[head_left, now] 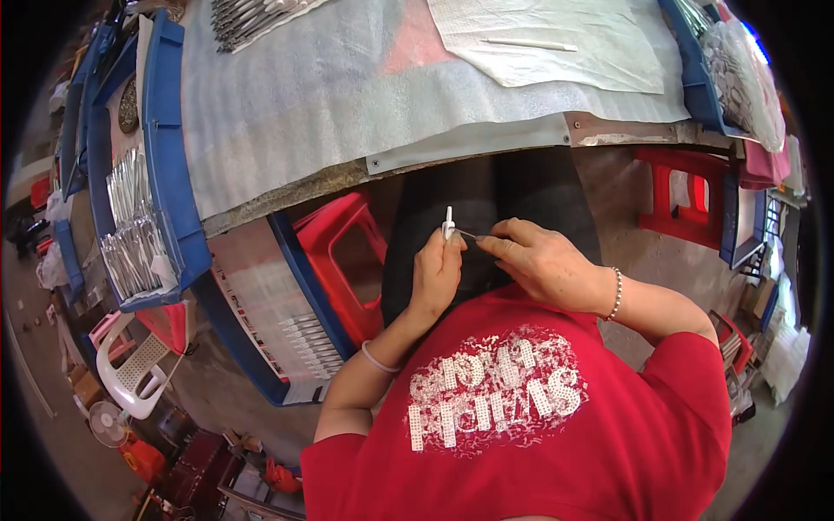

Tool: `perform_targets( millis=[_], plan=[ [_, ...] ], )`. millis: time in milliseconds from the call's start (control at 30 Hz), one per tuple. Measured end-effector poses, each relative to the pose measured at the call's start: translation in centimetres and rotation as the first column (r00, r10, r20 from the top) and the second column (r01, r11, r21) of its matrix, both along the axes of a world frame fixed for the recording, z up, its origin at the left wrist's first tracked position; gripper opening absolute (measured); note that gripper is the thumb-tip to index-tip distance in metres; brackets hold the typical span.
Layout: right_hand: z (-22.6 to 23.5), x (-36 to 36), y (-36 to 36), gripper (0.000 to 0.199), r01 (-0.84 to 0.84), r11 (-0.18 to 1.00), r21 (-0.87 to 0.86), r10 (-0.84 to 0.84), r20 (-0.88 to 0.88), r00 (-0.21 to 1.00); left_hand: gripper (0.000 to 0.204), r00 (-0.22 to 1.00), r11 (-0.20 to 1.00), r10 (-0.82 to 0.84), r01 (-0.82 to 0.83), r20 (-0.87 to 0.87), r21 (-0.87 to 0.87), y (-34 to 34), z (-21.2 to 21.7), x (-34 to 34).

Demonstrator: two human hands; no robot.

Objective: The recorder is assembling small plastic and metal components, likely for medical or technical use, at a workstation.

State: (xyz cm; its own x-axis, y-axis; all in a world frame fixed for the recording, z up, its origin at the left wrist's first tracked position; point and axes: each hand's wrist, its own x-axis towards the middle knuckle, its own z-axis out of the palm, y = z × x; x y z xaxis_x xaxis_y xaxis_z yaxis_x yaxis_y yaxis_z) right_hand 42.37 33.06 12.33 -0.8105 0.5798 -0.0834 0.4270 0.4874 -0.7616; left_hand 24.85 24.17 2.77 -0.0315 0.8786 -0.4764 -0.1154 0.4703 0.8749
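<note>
The left hand (pixel 436 273) pinches a small white pointed part (pixel 448 227); the right hand (pixel 546 262) holds a thin dark rod (pixel 466 233) toward it, apparently probing; next calls for steady alignment.

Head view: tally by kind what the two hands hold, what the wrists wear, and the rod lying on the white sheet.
White pen-like piece, in the left hand: 1
Thin tool, in the right hand: 1
Beaded bracelet: 1
Pale bangle: 1
White rod, on the white sheet: 1
Total: 5
</note>
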Motion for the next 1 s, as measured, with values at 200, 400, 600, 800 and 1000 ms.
perform_targets(
  millis=[200, 400, 600, 800, 1000],
  plan=[
    [-0.5, 0.0, 0.9, 0.034, 0.038, 0.988, -0.150, -0.045, -0.045, 0.998, 0.018, 0.988, 0.999, -0.026, 0.029, -0.149, 0.015, -0.2, -0.8, 0.1],
    [-0.8, -1.0, 0.1, 0.026, -0.059, 0.979, 0.196, 0.023, 0.180, 0.983, 0.017, 0.934, 0.977, -0.030, 0.103, -0.357, 0.188, 0.5, -0.3, 0.4],
    [-3.4, -1.9, 1.7, 0.016, 0.425, 0.610, -0.669, -0.452, 0.147, 0.880, 0.016, 0.833, 0.961, -0.018, 0.167, -0.553, 0.219, 0.3, -1.4, 0.4],
    [-0.3, -2.7, 1.9, 0.041, -0.493, 0.780, 0.386, 0.293, 0.471, 0.832, 0.015, 0.902, 0.956, -0.003, 0.129, -0.431, 0.262, 0.3, -1.0, 0.5],
    [-1.1, -2.9, 3.4, 0.033, -0.156, 0.986, -0.063, 0.168, 0.342, 0.924, 0.014, 0.851, 0.960, 0.007, 0.142, -0.526, 0.243, 0.6, -1.7, 0.5]
  ],
)
